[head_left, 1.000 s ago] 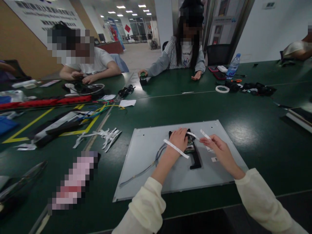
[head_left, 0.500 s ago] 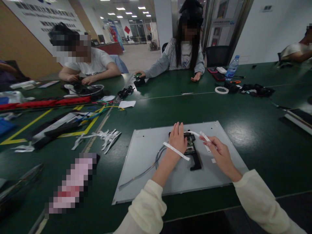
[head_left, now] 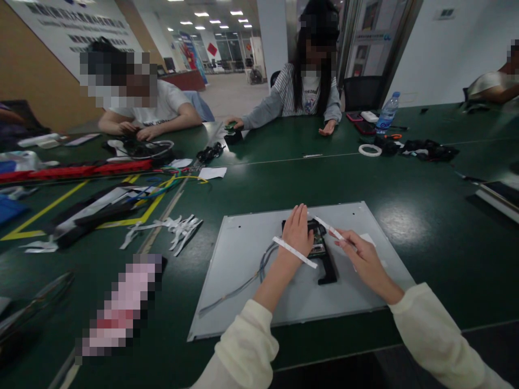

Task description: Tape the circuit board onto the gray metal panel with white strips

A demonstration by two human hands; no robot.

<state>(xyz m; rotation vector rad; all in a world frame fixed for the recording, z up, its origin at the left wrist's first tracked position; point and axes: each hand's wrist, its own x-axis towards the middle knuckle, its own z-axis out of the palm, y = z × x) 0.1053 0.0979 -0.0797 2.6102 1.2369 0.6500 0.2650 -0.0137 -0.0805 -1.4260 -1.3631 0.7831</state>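
Left of the panel's near corner, a pink item [head_left: 125, 302] lies on the green counter [head_left: 251, 186]; its surface is masked, so nothing on it reads. On the pale panel [head_left: 239, 246], right of its middle, sits a black frame [head_left: 329, 271] with a circuit board [head_left: 319, 249] in it. The left hand [head_left: 297, 235] lies over the frame, fingers straight and together, a paper-like band [head_left: 295, 252] across its wrist. Above the panel's right half, the right hand [head_left: 360, 256] pinches a thin white strip [head_left: 329, 228] slanting to the frame's far end. Grey cables [head_left: 224, 297] run towards the panel's near left corner.

If the left hand eased off, a tug on the strip could drag the frame askew; the band might snag the cables, and a heavy palm could strain the circuit board.

Left of the panel lies a heap of white strips [head_left: 182, 231]. Beyond its far right corner are a white roll [head_left: 370, 155] and a bottle [head_left: 388, 114], label illegible. Farther back, a co-worker's shirt [head_left: 311, 97] seems to read "THE"; the wall lettering [head_left: 87, 22] is too blurred.
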